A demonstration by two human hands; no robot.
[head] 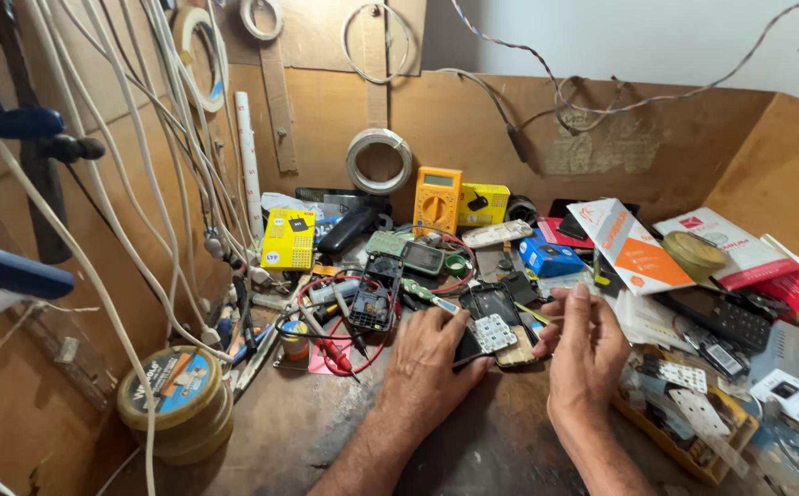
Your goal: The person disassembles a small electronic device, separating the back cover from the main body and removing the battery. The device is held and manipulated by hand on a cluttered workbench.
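Observation:
My left hand (433, 360) rests palm down on the wooden bench, its fingers on the edge of an opened small phone (500, 344) with a white keypad sheet (493, 332) lying on it. My right hand (587, 347) is raised just right of the phone, fingers loosely curled and pinched together; whether they grip something thin I cannot tell. A black phone circuit board (372, 305) with red probe leads (337, 354) lies to the left of my left hand.
A yellow multimeter (437, 197) stands at the back. Round solder tins (176, 397) sit at the left under hanging white cables (133, 184). Boxes and cards (634, 246) crowd the right, above a tray of keypads and parts (684, 413). Tape rolls (378, 161) hang on the wall.

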